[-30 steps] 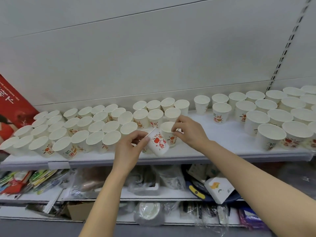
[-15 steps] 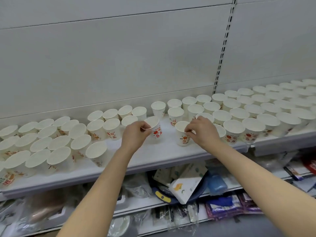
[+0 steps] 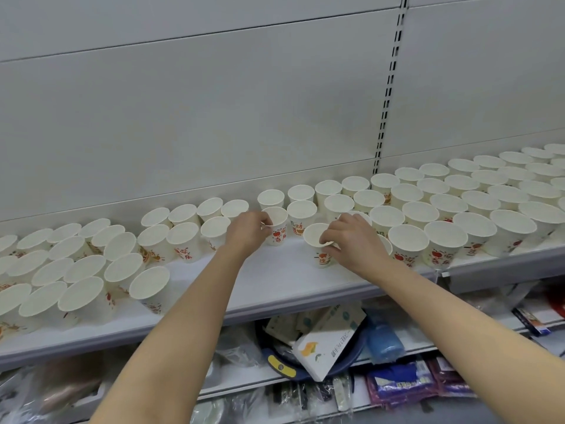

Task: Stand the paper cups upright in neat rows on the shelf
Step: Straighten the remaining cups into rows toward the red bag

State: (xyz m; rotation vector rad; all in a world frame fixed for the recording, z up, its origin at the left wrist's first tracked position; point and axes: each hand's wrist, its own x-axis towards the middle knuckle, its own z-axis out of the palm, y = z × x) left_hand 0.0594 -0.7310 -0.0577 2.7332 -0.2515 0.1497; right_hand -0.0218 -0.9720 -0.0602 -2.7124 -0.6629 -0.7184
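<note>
Two paper cups are being set into place at once on the white shelf (image 3: 275, 289), in the gap between a crowded left cluster (image 3: 85, 270) and the tidier rows on the right (image 3: 458, 209). The left hand (image 3: 247, 232) is curled round the left cup (image 3: 276, 226), pinching it at the rim; the right hand (image 3: 351, 240) grips the rim of the right cup (image 3: 318, 244) nearer the shelf's front edge. Both cups are held upright, long axis vertical, open mouths up and printed red fruit motifs facing the camera, with bases seemingly on or just above the shelf; contact cannot be confirmed. The step in hand is judged to be placement and alignment. What is called for next is a small nudge so that each cup is brought level with its neighbours, followed by a clean release without tipping. The gap is not yet filled, and the left cluster looks less orderly. Packaged goods (image 3: 330, 344) are seen on the lower shelf.
</note>
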